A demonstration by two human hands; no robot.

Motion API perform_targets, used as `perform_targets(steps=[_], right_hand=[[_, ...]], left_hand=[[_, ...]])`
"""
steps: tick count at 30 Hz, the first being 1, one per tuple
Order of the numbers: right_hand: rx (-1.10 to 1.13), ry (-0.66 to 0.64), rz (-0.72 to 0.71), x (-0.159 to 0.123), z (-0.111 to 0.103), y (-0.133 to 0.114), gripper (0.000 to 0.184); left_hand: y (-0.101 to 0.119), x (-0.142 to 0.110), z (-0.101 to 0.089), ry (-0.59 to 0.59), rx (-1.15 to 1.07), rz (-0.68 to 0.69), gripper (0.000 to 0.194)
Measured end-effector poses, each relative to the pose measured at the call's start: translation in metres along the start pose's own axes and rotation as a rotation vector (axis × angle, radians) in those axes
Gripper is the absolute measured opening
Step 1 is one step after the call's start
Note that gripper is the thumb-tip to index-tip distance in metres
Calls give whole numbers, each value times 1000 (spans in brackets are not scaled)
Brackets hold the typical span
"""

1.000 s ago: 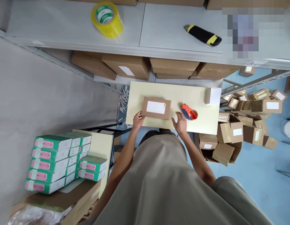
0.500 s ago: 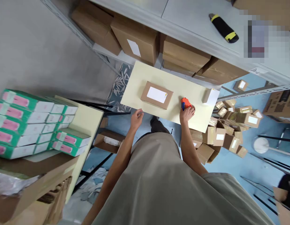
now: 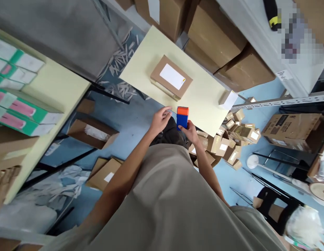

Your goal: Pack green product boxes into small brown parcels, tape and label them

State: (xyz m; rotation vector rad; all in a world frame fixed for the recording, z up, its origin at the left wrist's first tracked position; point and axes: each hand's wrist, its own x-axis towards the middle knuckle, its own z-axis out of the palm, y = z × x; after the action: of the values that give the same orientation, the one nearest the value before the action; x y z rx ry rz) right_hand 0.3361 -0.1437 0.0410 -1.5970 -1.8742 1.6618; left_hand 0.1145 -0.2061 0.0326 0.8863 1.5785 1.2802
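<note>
Head view: right hand wrapped tight round orange and blue tape tool, up off near edge of pale table, left hand open just beside it, brown box further back.

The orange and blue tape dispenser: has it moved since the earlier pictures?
Yes. The orange and blue tape dispenser, in the right hand, has left the pale table near its front edge.
</note>
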Motion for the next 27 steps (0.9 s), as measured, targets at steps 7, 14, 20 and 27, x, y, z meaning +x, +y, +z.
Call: perform_targets(steps=[7, 14, 20, 27], right_hand=[[164, -303, -20, -42, -1, -24, 70], [179, -402, -29, -52, -5, -29, 75], [57, -478, -74, -55, -14, -28, 76], [-81, -400, -207, -62, -21, -43, 57]], left_hand=[[43, -35, -20, -27, 86, 46, 45], [51, -48, -32, -72, -9, -51, 45], [54, -51, -43, -130, -27, -127, 53], [81, -63, -52, -150, -66, -97, 57]])
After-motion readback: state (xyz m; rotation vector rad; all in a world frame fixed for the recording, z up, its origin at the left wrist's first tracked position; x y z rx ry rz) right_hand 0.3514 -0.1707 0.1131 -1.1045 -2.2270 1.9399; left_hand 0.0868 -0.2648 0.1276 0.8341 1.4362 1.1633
